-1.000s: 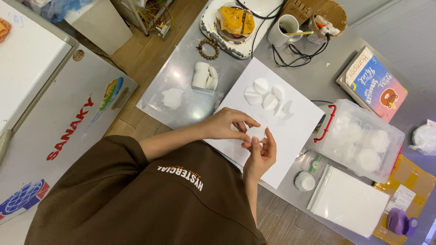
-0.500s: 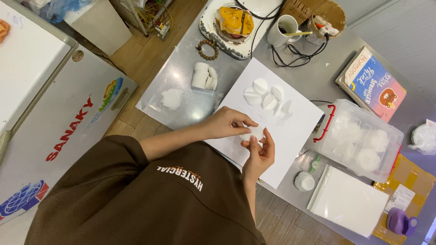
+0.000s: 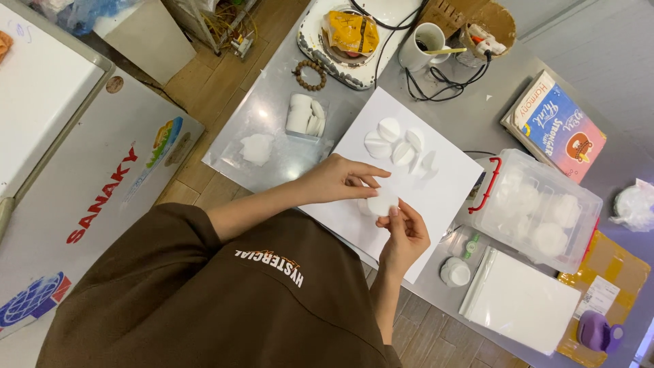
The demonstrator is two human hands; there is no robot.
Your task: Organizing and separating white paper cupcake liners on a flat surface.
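Seen from above, a person in a brown top works at a grey metal table [image 3: 272,116]. Both hands meet over a large white sheet of paper [image 3: 443,184] lying near the table's front edge. The left hand [image 3: 337,178] reaches in from the left, fingers curled and pinching one side of a small round white paper disc [image 3: 381,202]. The right hand [image 3: 407,232] comes up from the front edge, thumb and fingertips closed on the disc's lower side — so the disc is held between both hands, just above the sheet's front half.

Toward the sheet's far edge lie several folded white paper discs [image 3: 398,144], overlapping in a loose cluster. A clear plastic storage box with red handles [image 3: 538,208] sits just beside the sheet's right edge, with more round white pieces inside. A small stack of white discs [image 3: 455,271] rests near the table's front edge, next to a pile of plain white sheets [image 3: 521,300].

The step in hand looks like folding or creasing this one disc. Judging from the cluster, the next move calls for bringing its edges together evenly and pressing a clean crease — a fine pinch from both hands.
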